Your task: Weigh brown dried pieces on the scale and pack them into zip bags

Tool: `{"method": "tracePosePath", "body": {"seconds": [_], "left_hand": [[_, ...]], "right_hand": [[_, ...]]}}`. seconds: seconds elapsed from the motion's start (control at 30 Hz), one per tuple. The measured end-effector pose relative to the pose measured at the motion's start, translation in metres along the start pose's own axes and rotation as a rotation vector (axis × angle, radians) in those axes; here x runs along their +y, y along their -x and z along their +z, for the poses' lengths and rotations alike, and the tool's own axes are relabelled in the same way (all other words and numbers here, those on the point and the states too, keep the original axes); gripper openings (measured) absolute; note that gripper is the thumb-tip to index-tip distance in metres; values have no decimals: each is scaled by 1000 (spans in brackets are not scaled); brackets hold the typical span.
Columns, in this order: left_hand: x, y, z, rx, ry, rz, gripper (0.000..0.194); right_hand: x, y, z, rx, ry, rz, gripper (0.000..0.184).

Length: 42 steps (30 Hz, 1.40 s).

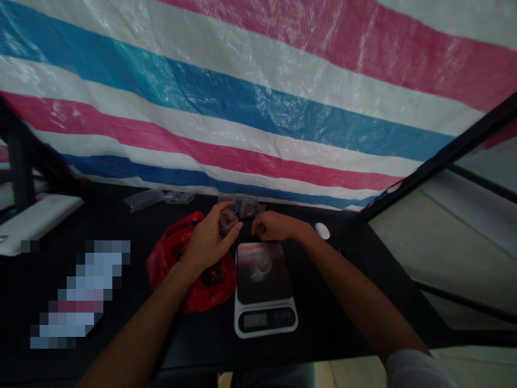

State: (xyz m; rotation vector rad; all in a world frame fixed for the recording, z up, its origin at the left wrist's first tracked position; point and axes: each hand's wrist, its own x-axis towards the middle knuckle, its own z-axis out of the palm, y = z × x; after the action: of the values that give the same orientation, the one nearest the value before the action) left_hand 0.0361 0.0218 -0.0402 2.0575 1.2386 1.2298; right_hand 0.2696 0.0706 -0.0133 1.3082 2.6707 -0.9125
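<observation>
Left hand (209, 243) pinching small clear plastic bag (228, 222) beside digital kitchen scale (264, 288); right hand (274, 226) curling just behind scale, any hold unclear.

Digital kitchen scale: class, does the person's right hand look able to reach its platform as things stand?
Probably yes: the right hand sits just past the far edge of the scale's platform, and nothing lies between them.

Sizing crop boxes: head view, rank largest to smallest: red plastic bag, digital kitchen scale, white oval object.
Crumpled red plastic bag and black-topped digital kitchen scale: about alike, unranked. Then small white oval object, clearly smallest.
</observation>
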Motion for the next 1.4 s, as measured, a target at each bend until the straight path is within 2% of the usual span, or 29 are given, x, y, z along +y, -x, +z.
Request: {"method": "tracePosePath", "body": {"seconds": [0.1,0.2,0.4,0.57,0.7,0.8,0.93,1.03,1.13,1.27,1.4], "left_hand": [[-1,-1,0,-18,-4,1,47],[-3,-1,1,-34,2,6,46],[-6,-1,0,-44,-5,11,46],[-5,-1,-1,-62,-4,5,50],[-8,-2,0,-88,0,29,60],[-11,-2,0,-112,-17,42,64],[-10,-1,2,-159,-68,27,66],[-6,0,2,-189,-85,8,70],[-3,2,3,-184,-89,24,72],[-2,4,4,-129,-60,70,75],[-1,5,6,-50,-31,54,78]], "right_hand": [[-9,-12,-4,-63,17,-122,40],[-19,-21,-7,-167,47,-225,35],[-28,-27,-9,-231,101,-250,32],[-33,-32,-2,-271,170,-233,22],[-34,-28,-2,-206,214,-193,18],[-25,-15,-13,-135,85,-166,15],[-21,6,-33,141,-217,-96,10],[-38,15,-40,275,-353,-135,12],[-64,17,-39,315,-251,-211,10],[-87,20,-36,269,-98,-267,14],[-87,27,-32,438,-165,-219,22]]}}
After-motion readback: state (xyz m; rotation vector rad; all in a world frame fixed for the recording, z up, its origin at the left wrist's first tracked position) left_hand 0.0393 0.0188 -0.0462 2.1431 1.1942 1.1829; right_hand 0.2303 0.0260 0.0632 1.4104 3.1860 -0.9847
